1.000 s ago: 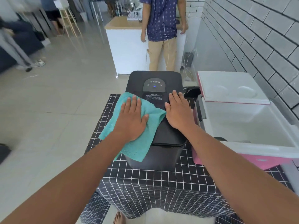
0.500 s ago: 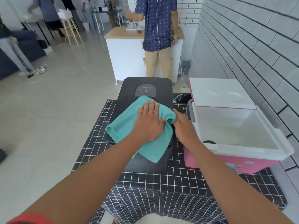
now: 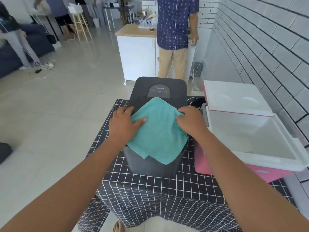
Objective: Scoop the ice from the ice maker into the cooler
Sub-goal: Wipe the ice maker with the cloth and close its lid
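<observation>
A black ice maker [image 3: 158, 87] stands on a table with a black grid cloth [image 3: 150, 190]. Its lid is down and a teal cloth [image 3: 160, 131] lies spread over the lid. My left hand [image 3: 124, 123] holds the cloth's left edge, thumb on top. My right hand [image 3: 192, 121] pinches the cloth's right corner with curled fingers. Right of the ice maker sits a pink cooler [image 3: 270, 158] with a white inside, its lid [image 3: 234, 97] swung open toward the back. No ice and no scoop show.
A white brick wall [image 3: 267, 39] runs along the right, close behind the cooler. A person [image 3: 175, 30] stands at a white counter [image 3: 138, 52] beyond the table. Other people and a wooden stool [image 3: 80, 25] are far left across a tiled floor.
The cloth has slid from the left side to the middle of the lid. My left hand moved to its left edge and my right hand came onto its right corner.
</observation>
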Tool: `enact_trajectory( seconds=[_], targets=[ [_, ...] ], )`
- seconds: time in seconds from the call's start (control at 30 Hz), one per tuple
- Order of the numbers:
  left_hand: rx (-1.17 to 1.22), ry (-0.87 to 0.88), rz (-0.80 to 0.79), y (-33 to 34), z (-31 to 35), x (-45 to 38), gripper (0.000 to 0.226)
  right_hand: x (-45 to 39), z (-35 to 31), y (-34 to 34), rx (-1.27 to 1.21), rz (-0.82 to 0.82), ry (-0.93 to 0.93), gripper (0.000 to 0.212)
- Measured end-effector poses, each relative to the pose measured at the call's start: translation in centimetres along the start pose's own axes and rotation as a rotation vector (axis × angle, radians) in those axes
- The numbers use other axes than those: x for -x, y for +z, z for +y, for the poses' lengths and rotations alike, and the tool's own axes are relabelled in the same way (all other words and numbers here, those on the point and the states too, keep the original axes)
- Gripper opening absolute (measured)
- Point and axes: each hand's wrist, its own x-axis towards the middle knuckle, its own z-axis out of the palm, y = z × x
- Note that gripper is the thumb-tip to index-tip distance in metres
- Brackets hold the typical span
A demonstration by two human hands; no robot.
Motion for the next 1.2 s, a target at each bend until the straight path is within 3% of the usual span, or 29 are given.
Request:
enact_trajectory(
  seconds=[0.1,0.17,0.3,0.4,0.5,0.63,0.83,1.03,1.2],
  targets=[
    [0.160,-0.099,-0.010,-0.5,-1.1,1.1,0.071,-1.0,-1.7,0.1,-0.024,-0.159,0.068,0.003],
    [0.329,-0.208,-0.052,-1.1,-1.9,1.5,0.073,-1.6,-2.8,0.2,0.023,-0.235,0.077,0.020],
    [0.462,-0.346,-0.220,-2.7,-4.0,1.9,0.083,-3.2,-5.2,1.3,0.080,-0.225,-0.013,0.043],
    [0.522,-0.401,-0.293,-3.8,-5.3,2.0,0.064,-3.3,-7.9,2.6,0.010,-0.290,-0.044,0.050],
    [0.577,-0.390,-0.359,-4.6,-6.8,1.6,0.051,-3.1,-9.7,4.4,0.044,-0.302,-0.082,0.027],
    [0.655,-0.394,-0.368,-5.9,-10.0,0.6,0.040,-2.2,-12.4,6.1,0.028,-0.260,-0.069,0.027],
    [0.753,-0.249,-0.409,-8.5,-16.7,-2.4,0.017,1.6,-17.5,9.4,-0.159,-0.090,-0.044,0.008],
    [0.677,-0.080,-0.564,-9.7,-22.5,-5.7,0.024,4.0,-21.8,15.0,-0.201,0.014,-0.102,0.017],
    [0.574,-0.010,-0.751,-7.4,-26.3,-7.2,0.016,5.3,-21.6,21.6,-0.140,-0.033,0.019,0.023]
  ],
)
